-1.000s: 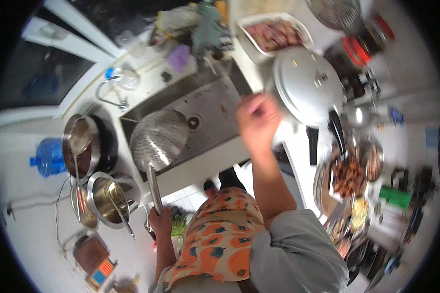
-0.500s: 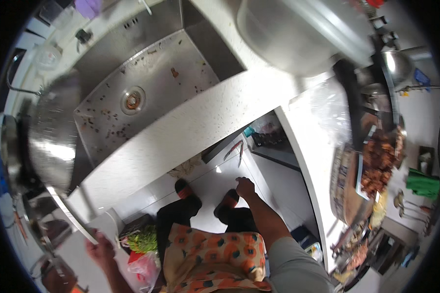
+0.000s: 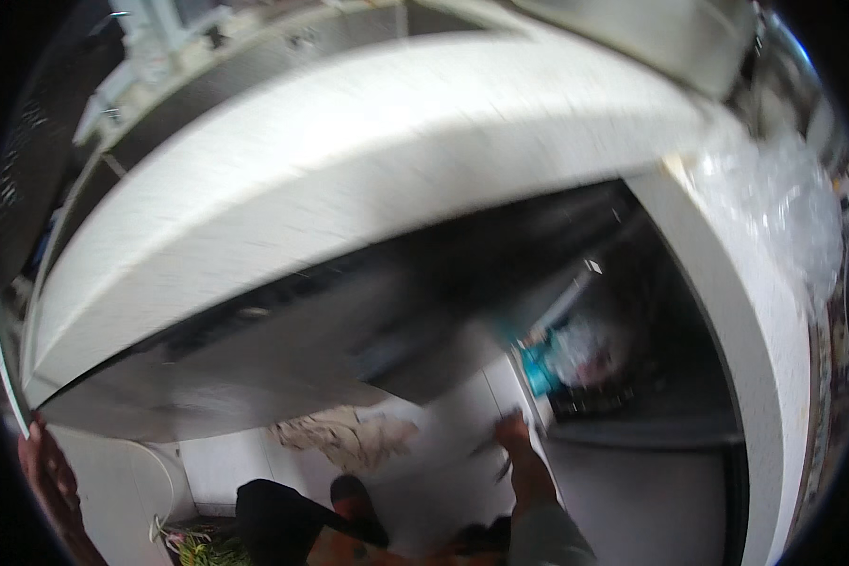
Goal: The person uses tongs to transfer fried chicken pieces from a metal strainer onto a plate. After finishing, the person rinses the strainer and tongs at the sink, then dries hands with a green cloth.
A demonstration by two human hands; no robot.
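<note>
At the far left edge, my left hand (image 3: 52, 472) is closed round the long pale handle (image 3: 6, 354) of a round metal strainer. Its dark, glinting bowl (image 3: 28, 179) is partly cut off by the picture's rim. Down by the floor, my right hand (image 3: 512, 431) is closed at the top of slim, V-shaped tongs (image 3: 504, 466). Motion blurs the fingers, and the tongs' upper end is hidden in them.
The white counter edge (image 3: 349, 141) curves overhead, with the steel sink (image 3: 264, 66) behind it. Below gapes a dark cupboard holding a teal item (image 3: 538, 370). A beige cloth (image 3: 344, 439) lies on the floor; a clear plastic bag (image 3: 783, 208) hangs at right.
My view has dropped lower, towards the cupboard. My right hand has reached down and taken hold of the tongs on the floor. The left hand still grips the strainer's handle.
</note>
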